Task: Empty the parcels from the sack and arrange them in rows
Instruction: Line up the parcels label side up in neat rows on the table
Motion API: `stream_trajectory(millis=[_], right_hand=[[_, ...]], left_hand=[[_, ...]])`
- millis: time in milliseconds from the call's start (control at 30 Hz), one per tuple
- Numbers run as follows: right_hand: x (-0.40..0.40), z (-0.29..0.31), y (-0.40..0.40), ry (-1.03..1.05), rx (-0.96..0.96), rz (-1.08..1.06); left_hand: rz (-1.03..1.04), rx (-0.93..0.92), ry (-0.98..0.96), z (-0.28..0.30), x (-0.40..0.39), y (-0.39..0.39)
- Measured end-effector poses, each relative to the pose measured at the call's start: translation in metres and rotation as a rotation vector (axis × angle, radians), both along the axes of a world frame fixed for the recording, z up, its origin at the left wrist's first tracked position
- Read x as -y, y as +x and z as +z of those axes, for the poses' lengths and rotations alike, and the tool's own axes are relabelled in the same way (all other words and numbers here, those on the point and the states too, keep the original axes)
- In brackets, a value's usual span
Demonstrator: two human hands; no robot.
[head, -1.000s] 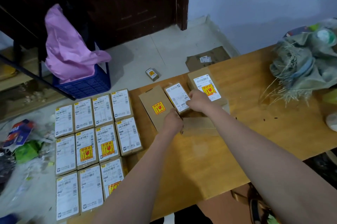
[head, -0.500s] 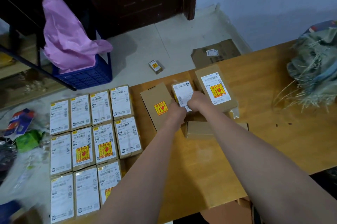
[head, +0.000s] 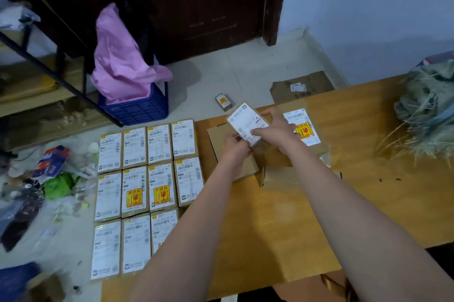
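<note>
Both hands hold one small cardboard parcel (head: 247, 124) with a white label, lifted and tilted above the wooden table (head: 282, 223). My left hand (head: 235, 148) grips its near left end. My right hand (head: 275, 129) grips its right side. Under it lies a plain brown parcel (head: 218, 140), and to the right a larger parcel with a yellow-red sticker (head: 303, 127). Another brown box (head: 277, 177) lies under my right forearm. Several labelled parcels (head: 147, 178) lie in three rows at the table's left. The frayed woven sack (head: 427, 110) sits at the far right.
A blue crate with a pink bag (head: 132, 90) stands on the floor beyond the table. A small box (head: 224, 101) and a flattened carton (head: 302, 86) lie on the floor. Plastic wrappers and litter (head: 49, 173) pile at the left. A dark door (head: 196, 6) is behind.
The small labelled parcel lay flat between the two bigger ones; both hands have since lifted it off the table and tilted it. The camera has shifted slightly.
</note>
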State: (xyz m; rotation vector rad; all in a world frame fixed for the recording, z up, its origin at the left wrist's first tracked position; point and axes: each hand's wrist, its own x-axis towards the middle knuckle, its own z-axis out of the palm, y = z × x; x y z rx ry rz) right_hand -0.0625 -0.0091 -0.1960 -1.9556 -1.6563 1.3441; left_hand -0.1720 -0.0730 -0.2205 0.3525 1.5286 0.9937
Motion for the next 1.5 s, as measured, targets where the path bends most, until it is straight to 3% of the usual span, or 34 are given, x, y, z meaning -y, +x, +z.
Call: stream_trajectory(millis=[100, 200, 367, 433, 567, 800, 967, 1100, 1200, 1267, 1367, 1500], right_hand=[[0.011, 0.016, -0.009, -0.045, -0.27, 0.028], [0.027, 0.029, -0.022, -0.046, -0.344, 0.078], [0.05, 0.035, -0.039, -0.096, -0.252, 0.25], [0.059, 0.038, -0.043, -0.116, -0.143, 0.38], [0.086, 0.048, -0.062, -0.205, 0.011, 0.697], [0.131, 0.041, -0.093, -0.289, -0.074, 0.735], [0.161, 0.02, -0.097, -0.205, -0.078, 0.402], [0.194, -0.021, -0.089, -0.477, -0.192, 0.25], [0.215, -0.034, -0.089, -0.529, -0.288, 0.191], [0.223, -0.037, -0.088, -0.537, -0.28, 0.157], [0.23, -0.045, -0.086, -0.528, -0.116, 0.169], [0.236, -0.06, -0.093, -0.499, 0.035, 0.153]], left_hand=[[0.043, 0.064, 0.031, -0.002, 0.016, -0.016], [0.035, 0.013, 0.057, 0.001, 0.038, -0.032], [-0.036, -0.562, 0.003, 0.008, 0.081, -0.072], [-0.147, -0.685, 0.044, 0.012, 0.099, -0.091], [-0.395, -0.546, 0.125, 0.024, 0.14, -0.116], [-0.526, -0.285, -0.031, 0.008, 0.202, -0.145], [-0.375, -0.063, -0.028, -0.013, 0.239, -0.154], [-0.294, -0.012, -0.042, -0.02, 0.255, -0.147], [-0.337, -0.12, -0.079, -0.02, 0.266, -0.142], [-0.361, -0.321, -0.059, -0.025, 0.273, -0.145], [-0.38, -0.725, 0.004, -0.041, 0.285, -0.158], [-0.584, -1.007, -0.104, -0.051, 0.301, -0.171]])
